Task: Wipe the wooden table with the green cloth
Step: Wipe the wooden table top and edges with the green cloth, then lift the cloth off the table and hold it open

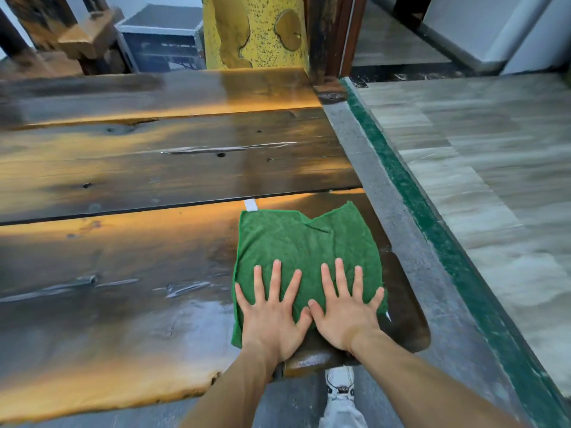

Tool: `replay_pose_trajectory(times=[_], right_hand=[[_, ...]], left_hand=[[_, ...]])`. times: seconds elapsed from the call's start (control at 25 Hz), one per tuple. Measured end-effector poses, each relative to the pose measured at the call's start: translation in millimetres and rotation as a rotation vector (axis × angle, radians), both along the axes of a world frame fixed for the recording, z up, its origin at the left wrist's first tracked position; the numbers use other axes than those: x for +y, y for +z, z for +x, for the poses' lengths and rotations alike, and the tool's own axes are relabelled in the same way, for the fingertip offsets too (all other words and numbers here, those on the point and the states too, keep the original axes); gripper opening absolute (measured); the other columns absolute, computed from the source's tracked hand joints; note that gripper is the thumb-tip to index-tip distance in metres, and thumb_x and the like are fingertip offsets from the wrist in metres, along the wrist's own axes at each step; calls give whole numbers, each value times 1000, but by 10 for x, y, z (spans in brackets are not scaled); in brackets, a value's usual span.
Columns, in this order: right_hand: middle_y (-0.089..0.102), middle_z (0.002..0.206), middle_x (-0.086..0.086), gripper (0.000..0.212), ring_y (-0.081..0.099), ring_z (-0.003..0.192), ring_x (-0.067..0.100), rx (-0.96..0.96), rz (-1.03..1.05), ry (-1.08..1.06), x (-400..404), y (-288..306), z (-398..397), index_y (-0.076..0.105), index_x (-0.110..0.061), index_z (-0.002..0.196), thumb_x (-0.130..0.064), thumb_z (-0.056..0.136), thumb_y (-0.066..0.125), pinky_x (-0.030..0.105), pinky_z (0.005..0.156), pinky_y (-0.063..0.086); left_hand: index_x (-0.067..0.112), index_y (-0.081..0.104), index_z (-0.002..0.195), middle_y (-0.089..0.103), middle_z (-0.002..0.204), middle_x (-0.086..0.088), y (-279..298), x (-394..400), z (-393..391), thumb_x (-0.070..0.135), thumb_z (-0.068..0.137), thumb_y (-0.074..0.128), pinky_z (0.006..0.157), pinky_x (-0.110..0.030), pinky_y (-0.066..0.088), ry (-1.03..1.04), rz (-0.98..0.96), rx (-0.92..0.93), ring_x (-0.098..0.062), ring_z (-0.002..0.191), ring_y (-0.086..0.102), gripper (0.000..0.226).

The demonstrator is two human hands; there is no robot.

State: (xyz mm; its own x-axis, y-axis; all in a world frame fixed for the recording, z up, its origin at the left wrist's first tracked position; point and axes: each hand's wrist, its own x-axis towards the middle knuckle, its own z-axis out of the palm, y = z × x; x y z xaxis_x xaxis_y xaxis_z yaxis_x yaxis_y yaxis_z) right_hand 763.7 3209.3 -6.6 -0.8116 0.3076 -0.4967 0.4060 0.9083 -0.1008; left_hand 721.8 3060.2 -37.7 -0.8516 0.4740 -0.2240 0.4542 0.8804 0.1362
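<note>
Where glossy wooden table [129, 168] meets grey floor [482, 156]; both hands flat, fingers spread, on green cloth [296, 239].

A yellow speckled slab [256, 29] is standing at twelve o'clock; grey wood-grain floor tiles [482, 156] are stretching away at three o'clock, a green strip [411, 193] edging them.

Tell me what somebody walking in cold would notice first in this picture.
First, the green cloth spread flat at the near right corner of the wooden table, with the left hand and right hand pressed side by side on its near half, fingers splayed. Next, the table's glossy dark and amber planks, and the speckled yellow slab standing behind its far edge.
</note>
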Motion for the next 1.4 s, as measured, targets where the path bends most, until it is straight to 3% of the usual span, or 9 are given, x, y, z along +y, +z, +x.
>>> replay_pose_trajectory(times=[0.08,0.24,0.68,0.84,0.92,1.0,1.08,1.2,1.4], right_hand=[[-43,153,-5,75,-36,143,35,-15,0,3,-83,10,197,-28,-34,151,-64,97,16,75,109,-10],[-43,154,-6,75,-36,143,33,1,11,30,-160,28,443,-29,-35,150,-66,96,13,74,109,-12],[-36,157,-9,75,-30,146,34,-8,19,21,-164,39,500,-22,-37,153,-70,95,11,70,113,-7],[-1,167,-10,65,7,151,28,121,114,32,-24,107,431,2,-40,157,-64,98,16,58,113,19],[29,158,-5,60,35,137,26,210,196,75,129,155,281,14,-35,157,-55,102,23,49,103,35],[44,140,0,54,48,121,27,242,203,130,320,205,29,22,-30,155,-47,104,27,43,92,44],[47,132,4,48,55,113,29,266,145,117,523,250,-278,31,-28,150,-41,104,31,40,85,49],[45,139,7,47,55,112,32,306,127,40,816,262,-635,32,-28,150,-35,104,35,40,83,47],[15,163,-6,56,51,122,29,151,131,126,1162,266,-1003,14,-41,156,-32,105,36,37,91,47]], left_hand=[[42,30,155,18,167,-5,34,-91,205,69,89,32,110,-76,5,6,11,-9,-43,151,16,72],[49,-16,154,-31,162,4,111,-207,424,73,86,1,112,-72,-14,22,-16,-29,-36,149,-28,74],[52,-16,153,-34,161,6,123,-285,415,76,92,9,111,-68,-18,-3,-24,-79,-34,148,-31,70],[47,-10,157,-21,167,4,141,-344,210,72,84,-8,117,-61,-12,46,-13,-57,-25,154,-17,77],[40,-1,159,-6,170,3,165,-375,18,68,84,-9,119,-57,3,58,-33,-26,-26,154,2,81],[32,10,161,15,168,2,230,-381,-216,64,94,6,112,-52,24,59,-48,42,-28,146,25,74],[27,15,160,29,160,0,280,-358,-531,55,103,23,103,-46,34,39,-40,64,-29,134,38,63],[25,17,159,37,149,-7,403,-347,-992,42,107,30,94,-45,44,80,15,-19,-36,120,54,56],[30,12,161,48,141,-12,461,-298,-1540,35,107,34,86,-46,49,183,56,-149,-38,117,57,58]])
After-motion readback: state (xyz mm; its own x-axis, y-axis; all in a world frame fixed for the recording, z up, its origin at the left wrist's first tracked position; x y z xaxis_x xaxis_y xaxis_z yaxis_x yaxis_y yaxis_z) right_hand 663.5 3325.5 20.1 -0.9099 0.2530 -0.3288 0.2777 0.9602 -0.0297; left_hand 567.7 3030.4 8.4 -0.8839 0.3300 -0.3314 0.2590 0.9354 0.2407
